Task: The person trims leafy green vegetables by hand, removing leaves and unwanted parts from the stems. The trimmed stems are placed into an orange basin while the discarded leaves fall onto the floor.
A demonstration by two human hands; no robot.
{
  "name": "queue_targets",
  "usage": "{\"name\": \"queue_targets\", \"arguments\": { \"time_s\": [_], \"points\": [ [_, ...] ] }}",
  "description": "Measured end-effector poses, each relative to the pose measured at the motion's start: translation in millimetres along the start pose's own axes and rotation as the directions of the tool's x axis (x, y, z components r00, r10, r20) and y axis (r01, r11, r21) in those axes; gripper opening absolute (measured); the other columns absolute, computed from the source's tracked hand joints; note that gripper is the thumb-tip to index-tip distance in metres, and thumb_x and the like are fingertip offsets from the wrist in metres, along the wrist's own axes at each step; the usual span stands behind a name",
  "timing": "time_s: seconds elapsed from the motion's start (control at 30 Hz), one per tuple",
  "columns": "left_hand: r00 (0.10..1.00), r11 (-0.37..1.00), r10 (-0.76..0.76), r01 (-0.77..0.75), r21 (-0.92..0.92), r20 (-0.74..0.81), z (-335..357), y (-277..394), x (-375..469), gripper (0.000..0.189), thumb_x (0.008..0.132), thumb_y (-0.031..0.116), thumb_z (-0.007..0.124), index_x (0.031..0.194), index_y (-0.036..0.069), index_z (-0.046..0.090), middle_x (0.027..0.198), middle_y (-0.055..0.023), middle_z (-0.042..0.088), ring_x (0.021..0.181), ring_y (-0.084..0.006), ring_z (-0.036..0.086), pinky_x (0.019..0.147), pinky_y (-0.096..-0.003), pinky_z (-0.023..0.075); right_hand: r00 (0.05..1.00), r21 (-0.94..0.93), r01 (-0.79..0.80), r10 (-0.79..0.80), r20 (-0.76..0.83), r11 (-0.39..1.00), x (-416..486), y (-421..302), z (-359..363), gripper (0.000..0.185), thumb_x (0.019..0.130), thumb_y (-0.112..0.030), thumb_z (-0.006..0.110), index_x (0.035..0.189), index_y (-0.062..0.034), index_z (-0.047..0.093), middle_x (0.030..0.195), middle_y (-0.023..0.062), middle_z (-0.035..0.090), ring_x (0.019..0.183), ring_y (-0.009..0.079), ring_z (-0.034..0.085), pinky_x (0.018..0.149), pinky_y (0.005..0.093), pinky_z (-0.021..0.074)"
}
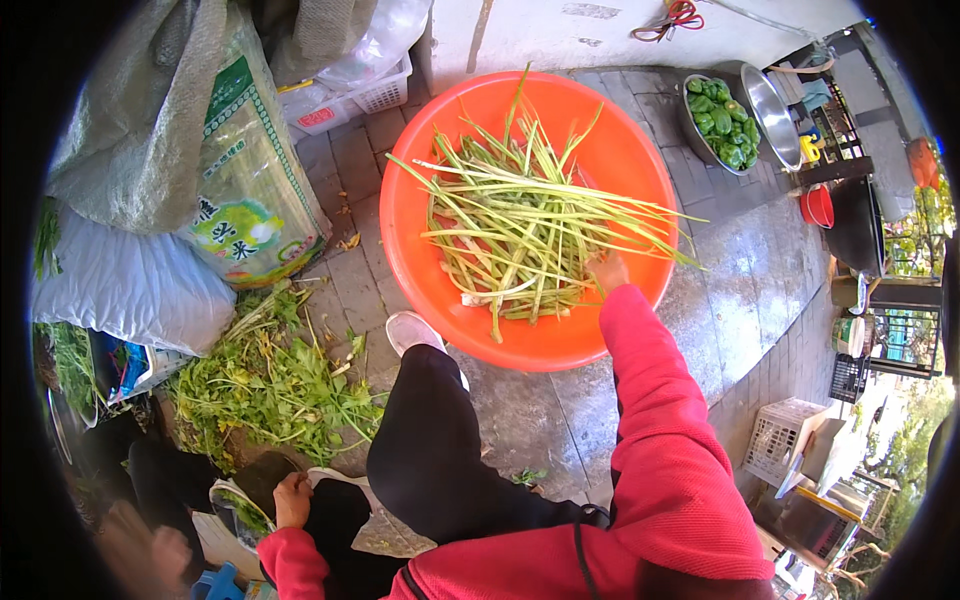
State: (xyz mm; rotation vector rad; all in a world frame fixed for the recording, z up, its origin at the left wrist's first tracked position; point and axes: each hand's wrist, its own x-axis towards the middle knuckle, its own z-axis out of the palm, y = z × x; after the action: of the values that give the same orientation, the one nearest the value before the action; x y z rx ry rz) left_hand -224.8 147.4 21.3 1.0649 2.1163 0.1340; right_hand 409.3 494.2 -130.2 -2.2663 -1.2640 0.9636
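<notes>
A large orange plastic basin (525, 349) stands on the paving and holds a loose heap of long green leaf stalks (517, 217), probably celery. Some stalks stick out over its right rim. My right hand (609, 271) reaches into the basin at the lower right edge of the heap; its fingertips are partly hidden among the stalks, so its grip cannot be told. Down at the lower left, my left hand (292, 499) rests by my dark-trousered knee, fingers curled, nothing visible in it. A pile of leafy greens (277, 382) lies on the ground left of my foot.
Green peppers (724, 124) fill a metal bowl beside another metal bowl (771, 116). Woven sacks (247, 172), a white plastic bag (135, 277) and a white basket (382, 86) stand at the left. Another person's blurred hand (171, 555) is at the lower left. A white crate (784, 442) stands right.
</notes>
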Motion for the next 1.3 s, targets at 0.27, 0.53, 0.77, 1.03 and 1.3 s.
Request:
{"name": "queue_targets", "arguments": {
  "time_s": [0.27,0.53,0.77,1.03,1.3],
  "points": [
    [0.995,0.996,-0.09,0.089,0.029,0.044,0,-2,-10,0.02,0.079,0.006,0.055,0.093,-0.004,0.065,0.073,-0.0154,0.066,0.063,-0.0212,0.065,0.062,-0.0319,0.0501,0.997,-0.296,0.024,-0.044,-0.062,0.955,24,-9,48,0.076,0.072,-0.025,0.073,0.133,0.0026,0.037,0.117,0.029,0.055,0.111,0.0418,0.052,0.093,0.0432,0.0427],
    [0.996,0.998,-0.058,0.056,0.029,0.071,6,-2,-2,0.02,0.08,0.008,0.056,0.094,-0.004,0.065,0.072,-0.0135,0.066,0.061,-0.0192,0.065,0.061,-0.0306,0.0503,0.999,-0.297,0.004,-0.014,-0.031,0.955,60,-16,62,0.056,0.065,-0.02,0.07,0.116,-0.0011,0.056,0.108,0.027,0.06,0.102,0.0404,0.057,0.088,0.0424,0.0458],
    [0.997,1.0,-0.014,0.016,-0.019,0.082,7,6,7,0.024,0.078,0.005,0.053,0.096,-0.006,0.064,0.071,-0.0173,0.065,0.064,-0.0233,0.066,0.063,-0.0321,0.0511,0.969,-0.366,0.245,-0.221,0.107,0.898,74,-75,2,0.047,0.068,-0.02,0.064,0.113,-0.0051,0.06,0.095,0.0259,0.064,0.095,0.0389,0.061,0.084,0.0427,0.0473],
    [0.999,0.998,0.047,-0.047,-0.038,0.017,4,4,6,0.019,0.081,0.008,0.057,0.093,-0.004,0.064,0.07,-0.0163,0.065,0.063,-0.023,0.065,0.061,-0.0328,0.0503,0.936,-0.664,0.348,-0.206,0.286,0.662,-2,-77,-79,0.026,0.078,-0.025,0.059,0.091,-0.0031,0.065,0.08,0.02,0.066,0.08,0.0374,0.064,0.074,0.0441,0.0502],
    [0.996,0.99,0.08,-0.076,-0.12,0.026,-1,4,11,0.019,0.08,0.006,0.057,0.095,-0.004,0.064,0.078,-0.0194,0.066,0.068,-0.0279,0.066,0.065,-0.0353,0.0508,0.921,-0.652,0.302,-0.037,0.387,0.696,-69,-48,-173,0.023,0.08,-0.023,0.055,0.091,-0.006,0.065,0.094,0.0187,0.065,0.091,0.0387,0.061,0.08,0.0479,0.0475]
  ]
}}
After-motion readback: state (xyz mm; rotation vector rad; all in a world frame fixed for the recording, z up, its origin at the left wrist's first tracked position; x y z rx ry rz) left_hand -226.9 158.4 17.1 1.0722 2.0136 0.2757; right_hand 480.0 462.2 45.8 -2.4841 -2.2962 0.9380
